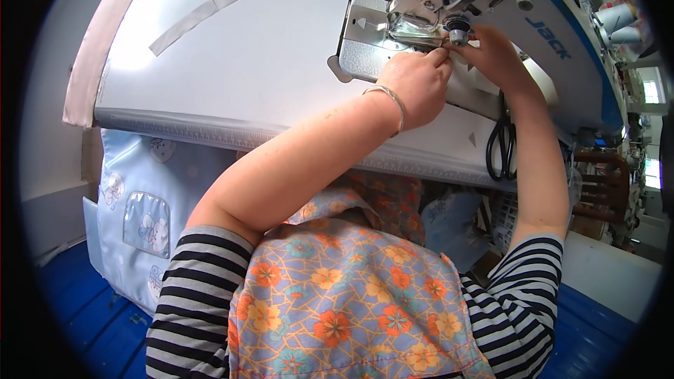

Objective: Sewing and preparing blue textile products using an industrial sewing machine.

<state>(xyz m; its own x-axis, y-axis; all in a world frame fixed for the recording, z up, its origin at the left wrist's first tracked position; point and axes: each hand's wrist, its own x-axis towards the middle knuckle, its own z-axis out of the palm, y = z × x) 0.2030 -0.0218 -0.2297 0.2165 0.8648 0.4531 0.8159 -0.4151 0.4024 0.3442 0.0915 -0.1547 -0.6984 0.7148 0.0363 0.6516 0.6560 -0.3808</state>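
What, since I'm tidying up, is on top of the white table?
A pale strip, sewing machine and black cable show. The left hand and right hand cover whatever lies beneath them.

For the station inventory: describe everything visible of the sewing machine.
The sewing machine has a smooth white body with blue trim and dark lettering, cut off by the picture's upper edge. Metal-looking fittings include round knobs and a silvery bed plate, set in the white tabletop. Light glows near the needle area. The left hand and right hand are at that area; exact contact is hidden. Whether it is running can't be told.
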